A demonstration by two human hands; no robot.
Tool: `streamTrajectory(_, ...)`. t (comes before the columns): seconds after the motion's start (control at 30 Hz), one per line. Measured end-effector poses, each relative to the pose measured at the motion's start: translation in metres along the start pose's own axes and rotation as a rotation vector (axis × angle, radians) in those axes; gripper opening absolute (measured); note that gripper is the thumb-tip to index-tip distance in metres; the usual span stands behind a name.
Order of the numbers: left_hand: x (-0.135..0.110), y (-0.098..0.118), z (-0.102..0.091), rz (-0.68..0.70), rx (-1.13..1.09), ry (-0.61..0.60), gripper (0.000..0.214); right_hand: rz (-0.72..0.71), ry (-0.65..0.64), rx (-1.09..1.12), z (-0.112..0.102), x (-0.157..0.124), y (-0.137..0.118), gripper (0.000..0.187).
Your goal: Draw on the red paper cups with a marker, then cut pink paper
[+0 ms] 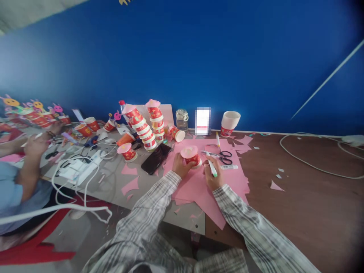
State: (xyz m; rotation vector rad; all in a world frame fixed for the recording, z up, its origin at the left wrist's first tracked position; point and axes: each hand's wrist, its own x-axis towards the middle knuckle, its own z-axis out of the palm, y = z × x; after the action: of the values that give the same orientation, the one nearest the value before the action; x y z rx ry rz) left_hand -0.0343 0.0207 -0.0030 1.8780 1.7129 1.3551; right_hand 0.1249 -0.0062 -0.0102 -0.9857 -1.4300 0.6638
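Observation:
My left hand (pixel 182 167) is closed round a red paper cup (pixel 192 159) that stands upside down with a pink paper piece (pixel 189 152) on its top. In my right hand (pixel 214 176) is a white marker with a green end (pixel 212 167), held like a pen just right of the cup. Both hands are over stacked pink paper sheets (pixel 196 193). Beyond my right hand lie black-handled scissors (pixel 225 156), a white glue stick or marker (pixel 229 167) and a yellow-and-white marker (pixel 218 139).
Towers of red cups (pixel 142 131) stand back left, beside a black phone (pixel 156 158) and a capped red cup (pixel 127 152). A glass jar (pixel 182 120) and white cups (pixel 230 120) stand along the blue wall. White cables (pixel 85 178) tangle leftward, near another person's hands (pixel 38 146).

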Motion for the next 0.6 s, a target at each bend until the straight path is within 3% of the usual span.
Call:
streamTrajectory(0.33,-0.002,0.011,-0.009,-0.102,-0.050,-0.054,0.056,0.054,0.012,-0.036,0.002,-0.002,-0.003,0.034)
streamTrajectory(0.6,-0.006,0.033,-0.043,-0.063,-0.090,0.013,0.057,0.150,0.022,0.048,0.003,-0.006,-0.007,0.033)
